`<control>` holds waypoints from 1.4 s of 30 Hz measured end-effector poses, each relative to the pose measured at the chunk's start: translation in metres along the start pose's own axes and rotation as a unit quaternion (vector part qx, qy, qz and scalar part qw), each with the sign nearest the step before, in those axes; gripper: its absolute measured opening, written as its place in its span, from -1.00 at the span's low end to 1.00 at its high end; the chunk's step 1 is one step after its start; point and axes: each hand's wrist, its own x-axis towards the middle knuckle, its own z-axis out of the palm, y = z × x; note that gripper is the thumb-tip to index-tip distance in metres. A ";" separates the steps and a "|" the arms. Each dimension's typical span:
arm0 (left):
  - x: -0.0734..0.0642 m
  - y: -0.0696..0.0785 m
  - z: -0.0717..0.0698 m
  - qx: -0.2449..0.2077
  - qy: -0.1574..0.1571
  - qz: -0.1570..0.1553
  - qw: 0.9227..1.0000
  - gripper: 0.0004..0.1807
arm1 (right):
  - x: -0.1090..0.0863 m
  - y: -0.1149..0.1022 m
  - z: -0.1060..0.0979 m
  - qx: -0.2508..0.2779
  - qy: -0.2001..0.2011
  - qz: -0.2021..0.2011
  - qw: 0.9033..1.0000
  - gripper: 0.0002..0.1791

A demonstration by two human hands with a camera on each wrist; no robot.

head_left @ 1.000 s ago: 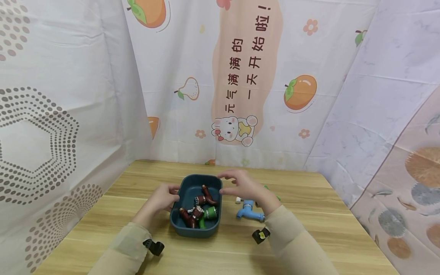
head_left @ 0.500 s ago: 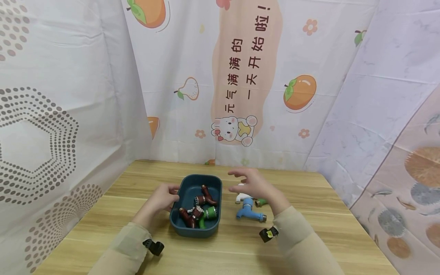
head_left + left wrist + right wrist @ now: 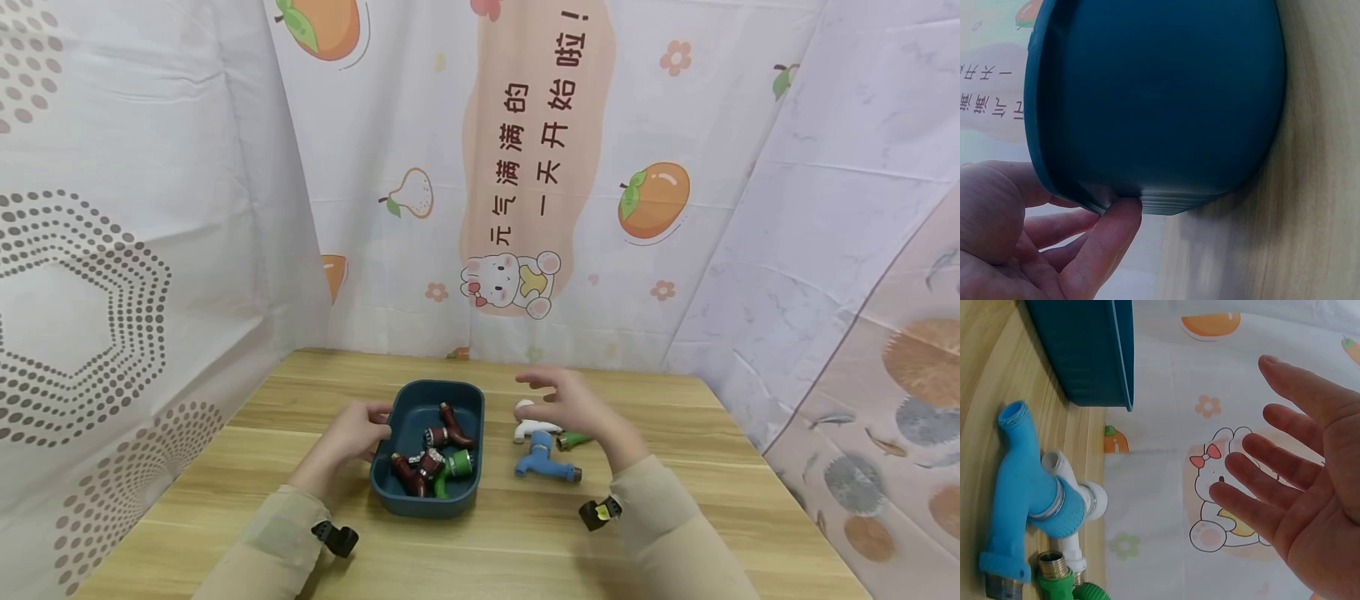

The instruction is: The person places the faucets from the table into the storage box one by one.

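The left hand (image 3: 356, 432) grips the bin's (image 3: 427, 507) side; the right hand (image 3: 576, 405) hovers, released, fingers spread, near the white tap (image 3: 536, 427).

Left hand (image 3: 356, 429): at the left side of the box (image 3: 423, 507), holding its wall with bent fingers.
Left arm (image 3: 262, 542): extends from nearer and left of the box, sleeved in beige.
Right hand (image 3: 572, 406): in the air, right of the box, apart from it.
Right fingers (image 3: 1279, 461): spread, lightly bent.
Right arm (image 3: 675, 533): nearer and right of the box, also beige-sleeved.
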 end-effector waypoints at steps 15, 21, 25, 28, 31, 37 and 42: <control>0.002 -0.002 0.001 0.003 0.001 0.003 1.000 -0.45 | -0.015 0.017 -0.006 -0.015 0.021 0.021 0.999 -0.42; 0.002 -0.003 0.001 0.004 0.001 0.004 1.000 -0.45 | -0.022 0.024 -0.007 -0.014 0.023 0.020 0.999 -0.41; 0.003 -0.003 0.000 0.006 -0.001 0.005 1.000 -0.45 | -0.027 0.029 -0.006 -0.009 0.022 0.024 0.999 -0.40; 0.003 -0.003 0.000 0.005 -0.003 0.006 1.000 -0.45 | -0.032 0.034 -0.006 -0.005 0.023 0.037 0.999 -0.40; 0.003 -0.003 -0.001 0.004 -0.005 0.006 1.000 -0.45 | -0.036 0.041 -0.004 -0.006 0.027 0.042 0.999 -0.40; 0.003 -0.002 0.000 0.004 -0.001 0.005 1.000 -0.46 | -0.042 0.054 0.000 -0.023 0.030 0.041 0.998 -0.41; 0.003 -0.003 0.000 0.002 -0.002 0.006 1.000 -0.46 | -0.047 0.061 0.003 -0.035 0.025 0.053 0.998 -0.39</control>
